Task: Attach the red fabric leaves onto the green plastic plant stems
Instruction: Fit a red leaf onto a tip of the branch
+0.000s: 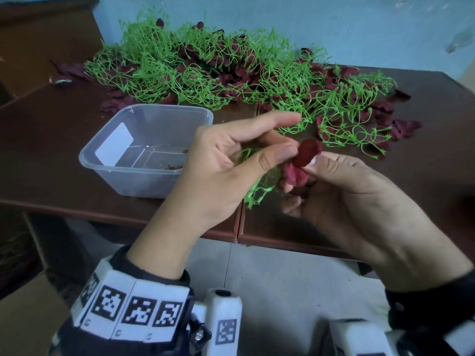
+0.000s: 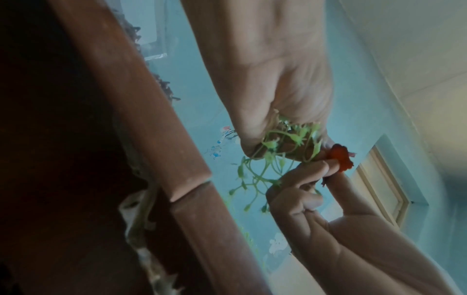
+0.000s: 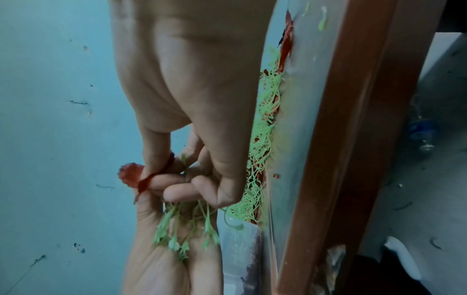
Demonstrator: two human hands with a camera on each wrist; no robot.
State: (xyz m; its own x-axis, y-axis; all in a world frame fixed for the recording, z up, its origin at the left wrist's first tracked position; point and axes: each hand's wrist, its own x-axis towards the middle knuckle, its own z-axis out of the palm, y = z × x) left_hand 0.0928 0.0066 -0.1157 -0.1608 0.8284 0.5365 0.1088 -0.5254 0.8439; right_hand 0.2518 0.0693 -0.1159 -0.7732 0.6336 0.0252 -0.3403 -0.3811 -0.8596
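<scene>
Pinching a red fabric leaf [image 1: 307,152] between thumb and forefinger, the right hand [image 1: 359,201] holds it up against the tip of the left hand's thumb, above the front edge of the dark wooden table [image 1: 51,163]. More red fabric [image 1: 295,176] is bunched just below it against the right fingers. The left hand [image 1: 223,165] is curled round a green plastic stem cluster [image 1: 259,191], whose thin branches hang from the palm and end in small buds; its forefinger is stretched out above the leaf. In the left wrist view the leaf [image 2: 340,157] sits at the meeting point of both hands, beside the green branches [image 2: 272,159]. Behind the hands, a big heap of green stems [image 1: 205,68] mixed with dark red leaves [image 1: 383,106] is spread across the back of the table. A clear plastic tub [image 1: 144,150] stands to the left, near the left hand, with a few red scraps on its bottom.
</scene>
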